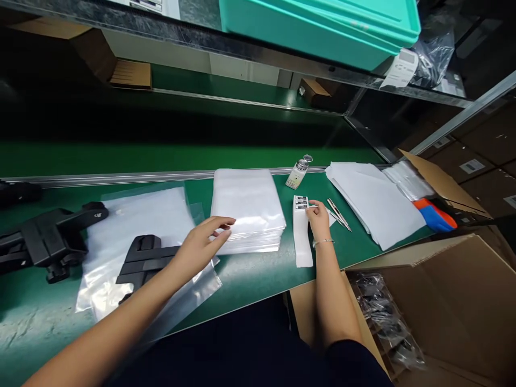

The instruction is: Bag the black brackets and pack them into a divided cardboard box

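A thick stack of clear plastic bags (248, 201) lies mid-table. Over its lower left corner is my left hand (205, 239), fingers apart and holding nothing. On the right, my right hand (318, 217) has its fingers pinched at the edge of a white label strip (302, 236) with black-printed labels at its top; what exactly lies between the fingertips is too small to tell. Tweezers (339, 215) rest on the green table just right of that hand. Behind it stands a small bottle (297, 174) with a metal cap.
Black plastic devices (48, 239) and loose clear bags (153, 215) cover the left side. White sheets (374, 199) lie at right, beside an orange-and-blue object (435, 215). An open carton (451, 290) stands below right. A shelf with a teal bin (322, 32) overhangs the back.
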### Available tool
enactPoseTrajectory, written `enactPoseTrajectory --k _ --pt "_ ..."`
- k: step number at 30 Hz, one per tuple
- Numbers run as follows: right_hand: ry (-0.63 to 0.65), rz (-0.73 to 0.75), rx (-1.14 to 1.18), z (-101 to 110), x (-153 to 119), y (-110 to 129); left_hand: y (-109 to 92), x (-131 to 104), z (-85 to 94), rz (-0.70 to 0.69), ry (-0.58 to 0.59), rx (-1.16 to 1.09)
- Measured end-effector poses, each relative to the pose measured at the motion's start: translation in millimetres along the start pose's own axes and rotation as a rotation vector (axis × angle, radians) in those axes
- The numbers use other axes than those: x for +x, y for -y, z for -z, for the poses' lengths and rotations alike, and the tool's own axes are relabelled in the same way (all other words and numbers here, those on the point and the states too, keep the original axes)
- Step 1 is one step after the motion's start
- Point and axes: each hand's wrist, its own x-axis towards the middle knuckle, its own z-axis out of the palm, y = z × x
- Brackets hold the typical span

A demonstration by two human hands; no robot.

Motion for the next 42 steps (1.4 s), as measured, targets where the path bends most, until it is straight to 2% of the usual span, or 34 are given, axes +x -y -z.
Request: enactPoseTrajectory --k 5,7,9,12,16,19,21,22,24,26,27,28,30,32,34,36,38,39,41,42 --pt "0.105 0.172 0.417 4.6 -70.2 21.4 -26.7 29.5 -53.6 -0.14 0.215 -0.315" --pt "0.148 0.195 0.475 4.5 -94.9 29.5 -34.8 34.6 -72.2 -0.161 0.277 -0.446" --pt "0.142 0.214 0.432 4.2 -109.4 34.4 -40.2 37.1 -85.6 -0.136 0.267 -0.511" --pt "0.054 0.316 0.251 4.3 -115.0 33.9 -42.6 38.8 -95.8 -0.093 0.235 -0.529" --pt "-0.178 0.6 -0.13 4.9 -113.9 21.8 -38.3 42.7 -97.5 -0.035 0.283 -0.575" --pt "-0.317 0.743 -0.188 6.7 -115.3 13.6 -33.8 44.1 -94.3 -0.03 0.33 -0.632" --pt "-0.312 0.661 -0.002 7.8 -113.7 12.5 -31.7 41.9 -92.5 -0.081 0.315 -0.583" --pt "-0.246 0.567 0.132 7.6 -111.0 13.0 -31.0 39.9 -92.5 -0.128 0.302 -0.521" --pt "0.024 0.344 0.388 4.6 -101.1 14.2 -30.1 34.9 -94.9 -0.249 0.293 -0.368" --pt "0.268 0.181 0.53 -1.4 -84.7 12.8 -29.5 29.0 -98.4 -0.344 0.305 -0.248" --pt "0.303 0.141 0.549 -4.6 -74.2 10.7 -29.4 25.7 -98.9 -0.359 0.312 -0.202" --pt "0.274 0.128 0.539 -7.4 -62.2 7.7 -29.2 21.9 -97.5 -0.348 0.312 -0.159" --pt "0.132 0.154 0.439 -9.8 -34.8 0.6 -28.0 13.0 -85.4 -0.28 0.302 -0.076" --pt "0.039 0.198 0.24 -7.9 -6.5 -5.8 -22.1 2.8 -58.5 -0.226 0.279 0.015" --pt "0.016 0.267 -0.01 -4.0 16.0 -8.7 -5.4 -6.9 -18.7 -0.185 0.207 0.117" --pt "-0.025 0.373 -0.235 -2.3 26.5 -6.1 25.7 -16.3 26.8 -0.112 0.062 0.233" --pt "-0.118 0.477 -0.338 -7.3 21.6 3.5 68.0 -28.2 67.9 -0.031 -0.069 0.356" --pt "-0.17 0.51 -0.318 -13.4 13.3 11.0 90.0 -36.0 83.5 -0.019 -0.066 0.403" --pt "-0.175 0.524 -0.122 -33.3 -14.2 30.8 126.9 -54.4 100.5 -0.018 0.011 0.4" --pt "-0.098 0.5 0.028 -46.7 -32.6 42.5 139.0 -63.8 101.1 -0.021 0.03 0.371"
